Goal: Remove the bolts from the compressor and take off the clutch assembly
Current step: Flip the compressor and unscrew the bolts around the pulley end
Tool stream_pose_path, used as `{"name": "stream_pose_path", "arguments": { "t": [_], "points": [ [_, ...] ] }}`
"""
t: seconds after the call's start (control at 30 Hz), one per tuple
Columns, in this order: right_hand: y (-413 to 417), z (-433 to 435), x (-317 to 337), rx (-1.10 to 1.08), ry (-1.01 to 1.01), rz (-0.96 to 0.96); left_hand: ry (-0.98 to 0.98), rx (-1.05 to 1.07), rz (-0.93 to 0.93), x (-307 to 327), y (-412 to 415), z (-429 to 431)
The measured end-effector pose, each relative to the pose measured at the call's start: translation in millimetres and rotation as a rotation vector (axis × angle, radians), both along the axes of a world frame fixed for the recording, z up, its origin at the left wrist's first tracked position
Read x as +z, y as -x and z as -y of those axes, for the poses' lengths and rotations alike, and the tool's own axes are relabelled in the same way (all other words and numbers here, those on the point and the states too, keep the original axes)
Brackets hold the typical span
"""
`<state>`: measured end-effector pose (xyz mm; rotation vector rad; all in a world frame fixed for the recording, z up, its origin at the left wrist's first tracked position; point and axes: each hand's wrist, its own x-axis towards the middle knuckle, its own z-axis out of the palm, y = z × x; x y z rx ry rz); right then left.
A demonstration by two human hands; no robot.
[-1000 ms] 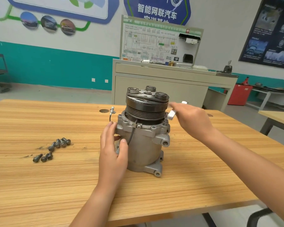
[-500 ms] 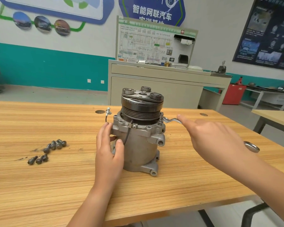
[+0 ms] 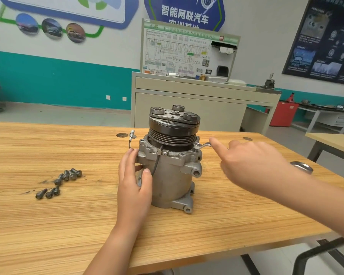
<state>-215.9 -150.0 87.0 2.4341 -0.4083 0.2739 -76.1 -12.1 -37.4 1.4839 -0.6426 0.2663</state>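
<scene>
The grey compressor (image 3: 171,185) stands upright on the wooden table (image 3: 68,235), with the black pulley and clutch assembly (image 3: 174,126) on top. My left hand (image 3: 131,185) holds the compressor's left side, fingers up at the flange and thumb on the body. My right hand (image 3: 252,165) grips a silver wrench (image 3: 204,145), index finger stretched along it. The wrench's ring end sits at the right of the flange; its other end shows behind my wrist. Several loose bolts (image 3: 68,174) lie on the table to the left.
A short wire with a white connector (image 3: 131,135) sticks up left of the flange. Behind the table stands a beige cabinet (image 3: 197,108) with a wiring board. Another table (image 3: 336,141) is at the right, and a black metal frame (image 3: 316,253) sits below the near right corner.
My right hand has swung the wrench handle from beside the pulley out to the right. My left hand has stayed on the compressor. The view shifted slightly.
</scene>
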Motion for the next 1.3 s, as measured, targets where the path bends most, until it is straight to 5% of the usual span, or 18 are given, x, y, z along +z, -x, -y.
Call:
{"name": "stream_pose_path", "arguments": {
  "t": [0.17,0.4,0.67,0.87,1.3],
  "points": [
    [-6,47,6,0.149,-0.068,-0.030,0.007,0.003,0.008,1,0,0],
    [-51,74,-24,0.500,-0.120,0.369,-0.004,0.008,0.010,-1,-1,-1],
    [-13,56,-28,0.424,-0.369,0.752,0.004,0.007,0.014,-2,-2,1],
    [19,16,-19,0.138,-0.261,0.319,0.011,0.001,0.012,-2,-2,0],
    [2,-36,-2,-0.153,-0.104,0.026,0.027,-0.013,0.016,0,0,0]
  ]
}}
